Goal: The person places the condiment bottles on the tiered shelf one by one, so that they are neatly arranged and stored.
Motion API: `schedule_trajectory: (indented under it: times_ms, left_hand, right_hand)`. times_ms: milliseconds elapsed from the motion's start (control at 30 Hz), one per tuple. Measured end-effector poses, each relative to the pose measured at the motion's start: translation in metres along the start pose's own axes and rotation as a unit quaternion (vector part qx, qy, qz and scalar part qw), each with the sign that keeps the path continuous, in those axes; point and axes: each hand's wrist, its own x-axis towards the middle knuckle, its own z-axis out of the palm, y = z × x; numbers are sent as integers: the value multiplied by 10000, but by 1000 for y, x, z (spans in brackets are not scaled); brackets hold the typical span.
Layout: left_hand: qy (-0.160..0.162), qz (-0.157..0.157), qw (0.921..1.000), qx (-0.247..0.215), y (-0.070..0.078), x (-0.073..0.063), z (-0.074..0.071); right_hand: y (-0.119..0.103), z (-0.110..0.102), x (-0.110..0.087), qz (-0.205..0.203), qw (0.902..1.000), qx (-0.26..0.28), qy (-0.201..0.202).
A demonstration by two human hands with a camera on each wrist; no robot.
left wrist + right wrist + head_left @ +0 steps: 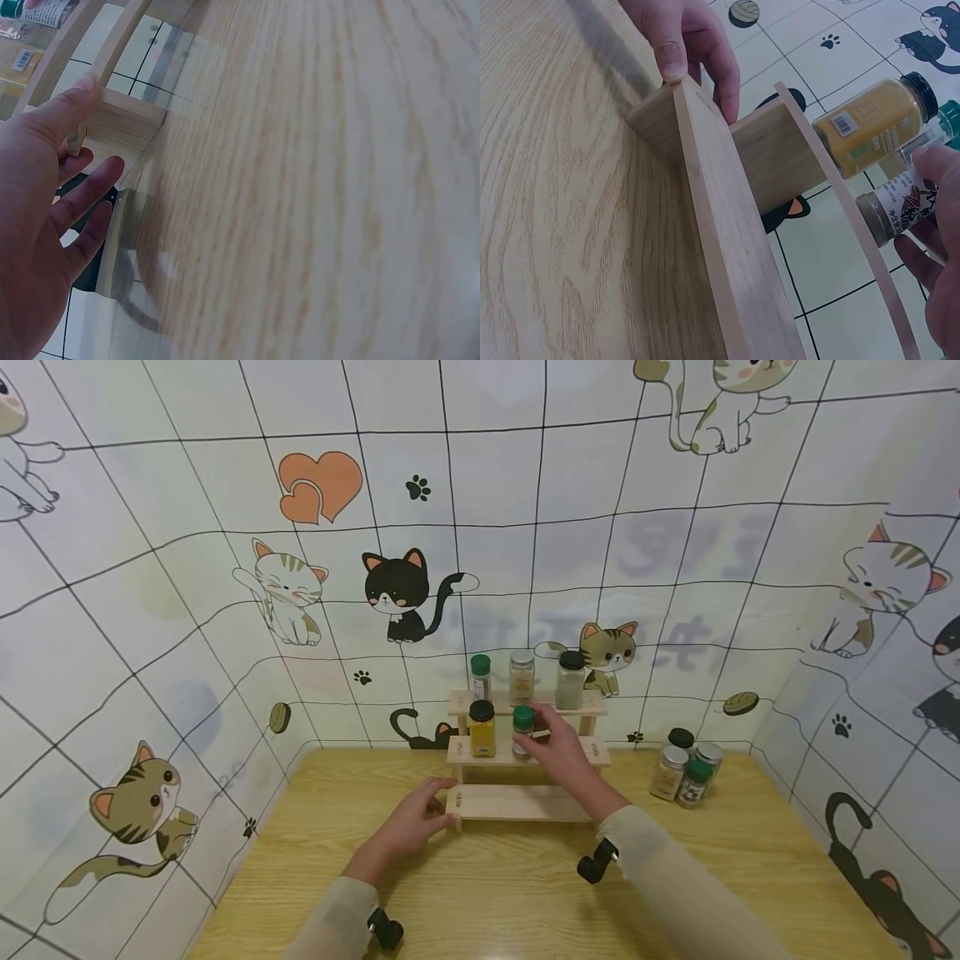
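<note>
A three-step wooden rack (525, 804) stands on the table against the wall. My left hand (411, 820) pinches the left end of its lowest step between thumb and fingers. On the middle step, my right hand (561, 750) grips a small spice jar (522, 721) with a green cap. In the right wrist view that jar's base (876, 217) is at the step's board; whether it bears on it I cannot tell. A yellow spice jar (482, 731) with a black cap stands to its left. The right fingers partly cover the gripped jar.
On the top step stand a green-capped jar (481, 678), a grey-capped jar (522, 678) and a black-capped jar (570, 681). Several more jars, among them a green-capped one (694, 783), are grouped on the table (480, 893) to the right. A cat-print covering (487, 560) hangs behind.
</note>
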Motion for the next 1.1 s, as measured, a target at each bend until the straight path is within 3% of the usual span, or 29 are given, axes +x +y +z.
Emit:
schedule_trajectory:
  times_ms: [533, 1100]
  left_hand:
    - [-2, -9, 10000, 33, 0, 0, 2]
    - [19, -4, 10000, -5, 1, 0, 1]
  right_hand:
    - [4, -5, -13, 93, 9999, 132, 34]
    - [18, -51, -58, -88, 9986, -401, 325]
